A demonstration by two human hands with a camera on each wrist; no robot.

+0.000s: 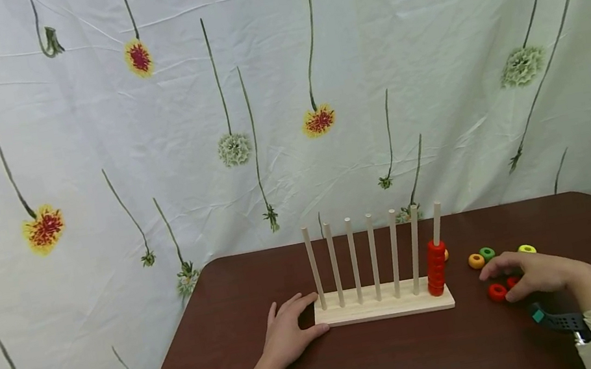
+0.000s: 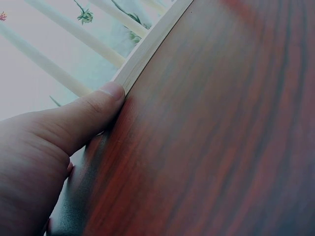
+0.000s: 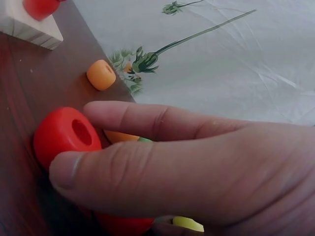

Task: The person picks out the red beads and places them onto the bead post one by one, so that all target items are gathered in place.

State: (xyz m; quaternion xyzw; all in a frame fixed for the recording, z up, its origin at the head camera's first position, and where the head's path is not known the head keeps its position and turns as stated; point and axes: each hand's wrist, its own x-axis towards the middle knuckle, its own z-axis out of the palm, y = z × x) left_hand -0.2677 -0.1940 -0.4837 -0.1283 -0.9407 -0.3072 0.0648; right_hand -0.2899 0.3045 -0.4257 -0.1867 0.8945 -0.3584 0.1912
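A pale wooden peg stand (image 1: 377,310) stands on the table, its upright pegs in a row. Red beads (image 1: 436,268) are stacked on the rightmost peg. My left hand (image 1: 289,334) holds the stand's left end, thumb along the front edge and fingers toward the back corner. In the left wrist view, the thumb (image 2: 106,98) presses against the base. My right hand (image 1: 542,271) reaches over loose beads, thumb and forefinger parted around a red bead (image 3: 61,135). Another red bead (image 3: 123,223) lies partly hidden under the thumb.
Beyond my right hand lie an orange bead (image 1: 476,261), a green bead (image 1: 488,253) and a yellow bead (image 1: 526,249). Another orange bead (image 3: 101,75) sits behind the stand's right end. A flower-printed cloth (image 1: 268,97) hangs behind the dark table (image 1: 209,332).
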